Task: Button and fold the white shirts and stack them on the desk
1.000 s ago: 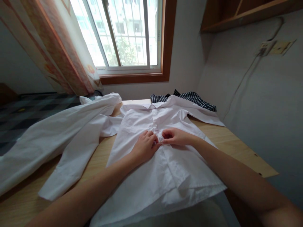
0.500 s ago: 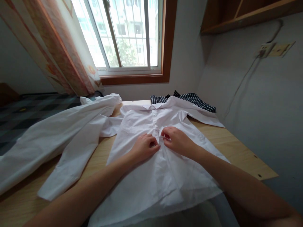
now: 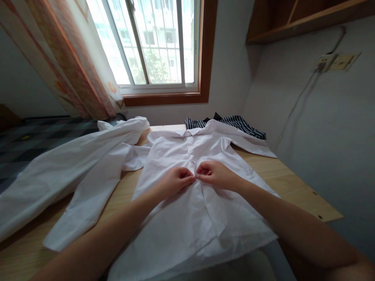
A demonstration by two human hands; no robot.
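Note:
A white button-up shirt [image 3: 175, 230] lies face up, collar away from me, its lower hem hanging toward me past the table's near edge. My left hand [image 3: 178, 179] pinches the front placket at mid-height, fingers closed on the cloth. Right beside it, my right hand [image 3: 212, 175] pinches the other front edge, and the fingertips of both hands meet. Above them the upper placket is closed, with a small button [image 3: 191, 157] showing. Below, the two front panels part slightly. Whatever sits between the fingertips is too small to make out.
Another white garment [image 3: 84, 168] with long sleeves lies to the left. Black-and-white striped cloth [image 3: 246, 127] sits behind the shirt's collar. The wooden table [image 3: 295, 191] ends at the right near a wall with a socket [image 3: 326, 62] and cable. A dark checked bed [image 3: 38, 136] is at left.
My hands have come together, closing the small gap between their fingertips at the placket. The right hand moved slightly left and down. The camera view shifted a little.

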